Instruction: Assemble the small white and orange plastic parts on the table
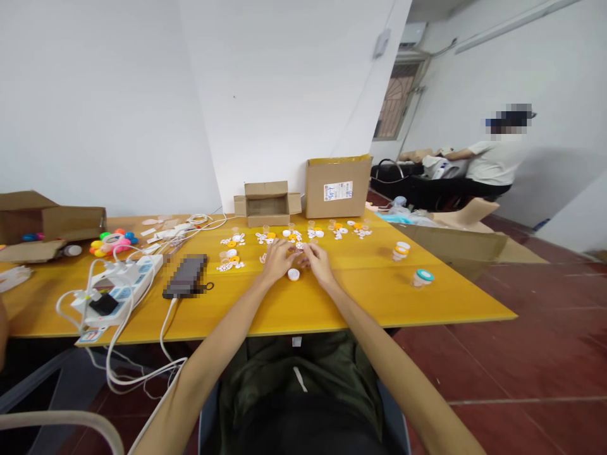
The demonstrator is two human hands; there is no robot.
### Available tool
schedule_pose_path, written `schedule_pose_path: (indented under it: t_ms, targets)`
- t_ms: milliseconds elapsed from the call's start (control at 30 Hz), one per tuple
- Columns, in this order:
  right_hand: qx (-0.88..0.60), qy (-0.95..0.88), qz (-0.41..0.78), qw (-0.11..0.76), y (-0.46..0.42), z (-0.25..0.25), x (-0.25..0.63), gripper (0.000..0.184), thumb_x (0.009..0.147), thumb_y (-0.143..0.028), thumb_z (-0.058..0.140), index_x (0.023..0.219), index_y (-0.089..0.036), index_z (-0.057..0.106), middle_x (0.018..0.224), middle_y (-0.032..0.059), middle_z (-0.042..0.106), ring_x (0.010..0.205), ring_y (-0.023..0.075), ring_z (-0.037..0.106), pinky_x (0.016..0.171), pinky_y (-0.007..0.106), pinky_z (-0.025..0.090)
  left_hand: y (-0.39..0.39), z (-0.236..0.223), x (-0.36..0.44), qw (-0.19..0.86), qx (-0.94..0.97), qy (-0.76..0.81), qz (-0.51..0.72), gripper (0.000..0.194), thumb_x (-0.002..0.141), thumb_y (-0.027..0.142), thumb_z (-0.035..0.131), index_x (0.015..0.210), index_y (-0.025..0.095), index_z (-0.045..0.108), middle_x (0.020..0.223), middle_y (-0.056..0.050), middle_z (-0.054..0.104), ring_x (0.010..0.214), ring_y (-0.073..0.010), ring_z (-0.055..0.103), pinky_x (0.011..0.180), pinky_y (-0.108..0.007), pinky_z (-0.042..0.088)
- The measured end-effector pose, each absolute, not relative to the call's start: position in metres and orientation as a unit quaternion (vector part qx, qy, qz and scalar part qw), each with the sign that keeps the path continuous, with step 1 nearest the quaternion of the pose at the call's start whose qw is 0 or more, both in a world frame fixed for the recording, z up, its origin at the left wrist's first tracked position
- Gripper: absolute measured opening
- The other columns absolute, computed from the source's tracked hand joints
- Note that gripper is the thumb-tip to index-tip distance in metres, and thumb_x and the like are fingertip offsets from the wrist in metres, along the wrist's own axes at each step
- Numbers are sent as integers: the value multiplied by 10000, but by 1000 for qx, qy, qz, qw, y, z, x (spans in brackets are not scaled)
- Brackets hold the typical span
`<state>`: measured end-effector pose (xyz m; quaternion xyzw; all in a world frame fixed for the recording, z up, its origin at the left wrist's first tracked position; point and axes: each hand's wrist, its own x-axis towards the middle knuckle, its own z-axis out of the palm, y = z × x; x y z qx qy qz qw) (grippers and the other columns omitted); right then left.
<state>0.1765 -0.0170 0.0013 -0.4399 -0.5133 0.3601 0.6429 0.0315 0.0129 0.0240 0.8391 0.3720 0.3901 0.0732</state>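
Observation:
My left hand [277, 260] and my right hand [319, 264] meet over the yellow table, fingertips close together. A small white plastic piece [300, 247] shows at the fingertips of my right hand. The fingers of my left hand are drawn in beside it; what they hold is too small to make out. On the table just below the hands sits a round white cap [293, 274]. Behind them lie groups of small white pieces [294, 236], orange rings [270, 236] and clear little cups [311, 225]. Another such group [231, 260] is left of my left hand.
Two small lidded containers, one white-and-orange [401, 251] and one teal-topped [423, 277], stand right. Left are a phone [187, 276], a power strip [142, 278] with cables, and a colourful toy [114, 242]. Cardboard boxes [337, 189] line the wall. A person [497, 158] sits far right.

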Motion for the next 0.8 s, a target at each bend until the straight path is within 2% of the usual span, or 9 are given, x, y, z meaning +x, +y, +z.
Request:
schedule_pose_path:
  t_ms: [167,233,367,500,600,667,800]
  targets:
    - [-447,-539,349,622,-18,2,177,574,697,-798,624,672,-225,645,661,36,672,598,204,640,510,316,538,12,25,32,70,844,373,379,65,862,219,730,810,217,692,884,-47,679,960,-238,594,900,-377,474]
    - [-461,-542,330,620,-17,2,178,587,706,-809,597,661,-226,638,658,39,668,606,205,628,518,318,532,11,25,32,80,842,372,383,47,853,211,739,885,224,706,900,-41,691,967,-238,602,913,-379,476]
    - [-488,-570,282,598,-16,0,180,566,752,-785,568,652,-231,632,617,15,640,603,192,592,535,299,502,11,26,32,106,839,355,399,158,880,199,704,1033,237,719,938,-35,725,979,-232,627,947,-382,481]
    - [-510,-575,240,594,-16,-1,183,512,801,-723,585,646,-236,625,622,3,642,636,198,593,589,298,489,13,26,31,120,844,334,401,108,922,202,644,967,228,739,931,-41,745,948,-224,642,944,-381,485]
    - [-533,-567,200,596,-15,-3,191,444,860,-636,572,645,-249,615,626,12,654,661,218,606,657,317,492,15,25,30,119,841,336,407,108,925,213,640,933,225,747,930,-50,751,933,-227,644,939,-386,486]
    - [-562,-566,162,581,-14,-5,199,356,899,-532,558,682,-260,631,700,33,702,723,236,635,700,324,498,16,24,30,115,842,337,405,111,924,214,641,923,230,750,917,-48,749,922,-227,643,938,-390,486]
    - [-648,-563,79,507,-14,-10,211,133,869,-284,593,788,-260,696,893,74,759,866,252,684,755,321,501,16,23,29,104,848,336,397,107,896,181,665,923,237,753,892,-45,738,928,-235,634,937,-394,484]
